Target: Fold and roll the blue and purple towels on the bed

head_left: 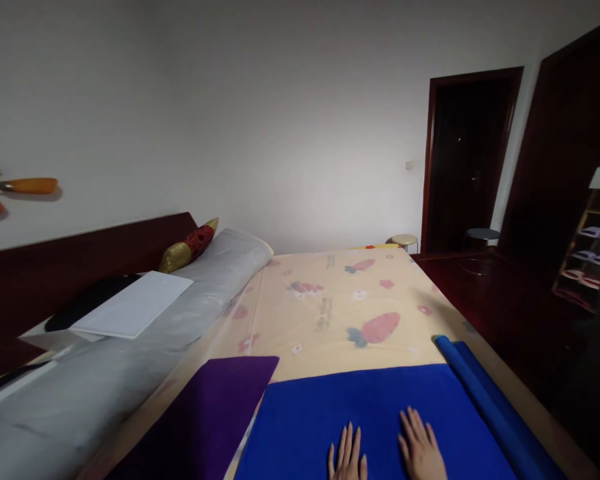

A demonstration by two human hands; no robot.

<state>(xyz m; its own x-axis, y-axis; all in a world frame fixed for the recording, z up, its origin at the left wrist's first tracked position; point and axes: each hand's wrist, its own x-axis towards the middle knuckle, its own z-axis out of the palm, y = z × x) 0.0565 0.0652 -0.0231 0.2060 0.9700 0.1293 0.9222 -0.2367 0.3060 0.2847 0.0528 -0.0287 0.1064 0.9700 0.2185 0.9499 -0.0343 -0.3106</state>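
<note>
A flat sheet of blue cloth (360, 403) lies across the near part of the bed. My left hand (347, 457) rests palm down on it at the bottom of the view, fingers stretched out. To its right, my right hand (420, 443) also lies flat on the blue cloth with the fingers a little apart. Neither hand holds anything. A purple cloth (210, 413) is spread to the left of the blue one. Along the right edge of the bed lies a rolled blue cloth (495, 400).
The bed's cream sheet (300, 340) has a carrot print. At left are a long grey pillow (200, 287), a white board (135, 303), a red and gold cushion (190, 247) and the dark headboard (90, 247). Two stools (483, 233) and a shoe rack (580, 257) stand beyond the bed.
</note>
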